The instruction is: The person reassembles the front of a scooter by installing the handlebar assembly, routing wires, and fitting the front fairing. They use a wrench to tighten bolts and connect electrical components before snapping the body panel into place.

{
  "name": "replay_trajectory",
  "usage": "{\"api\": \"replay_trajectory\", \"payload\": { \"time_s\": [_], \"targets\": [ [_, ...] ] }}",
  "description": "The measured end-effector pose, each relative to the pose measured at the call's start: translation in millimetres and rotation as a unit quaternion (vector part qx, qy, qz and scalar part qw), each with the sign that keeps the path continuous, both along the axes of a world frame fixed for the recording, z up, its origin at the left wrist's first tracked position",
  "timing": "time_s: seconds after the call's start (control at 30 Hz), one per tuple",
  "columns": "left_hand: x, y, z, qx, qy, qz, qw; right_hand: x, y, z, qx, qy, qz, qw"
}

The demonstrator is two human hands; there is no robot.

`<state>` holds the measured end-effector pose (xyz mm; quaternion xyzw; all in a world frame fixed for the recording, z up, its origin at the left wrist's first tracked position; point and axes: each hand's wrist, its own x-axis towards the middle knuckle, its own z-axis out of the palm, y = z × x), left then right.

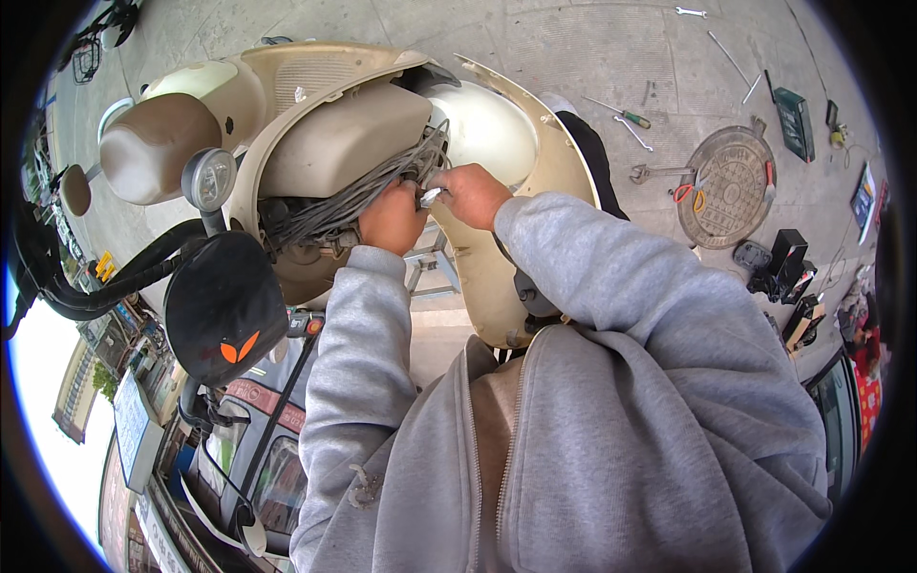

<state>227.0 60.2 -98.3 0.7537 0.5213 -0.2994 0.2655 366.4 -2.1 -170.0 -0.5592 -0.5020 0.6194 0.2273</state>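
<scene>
A beige scooter with its body panels (564, 158) opened up stands in front of me. Inside it, a thick bundle of grey cables (330, 212) runs below a brown seat-like part (349, 138). My left hand (392, 218) is closed at the right end of that bundle, fingers curled inward; what it grips is partly hidden. Close beside it, my right hand (470, 196) pinches a small whitish, shiny piece (432, 197) that lies between the two hands. Its exact kind is too small to make out. Behind my right hand is a rounded cream-white part (487, 134).
A black mirror (224, 306) and a round lamp (208, 180) stick out at left. On the paving at right lie an adjustable wrench (664, 173), a screwdriver (635, 119), orange-handled pliers (693, 196) on a manhole cover (735, 215), and a dark green box (793, 124).
</scene>
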Motion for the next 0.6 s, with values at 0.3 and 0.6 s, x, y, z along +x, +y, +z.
{"api": "replay_trajectory", "payload": {
  "time_s": [0.3,0.6],
  "targets": [
    [-1,2,-7,-0.003,0.005,0.000,1.000,-1,2,11,0.005,-0.054,0.020,0.998],
    [0,2,-9,-0.002,0.026,0.003,1.000,-5,5,11,0.021,-0.071,0.043,0.996]
  ]
}}
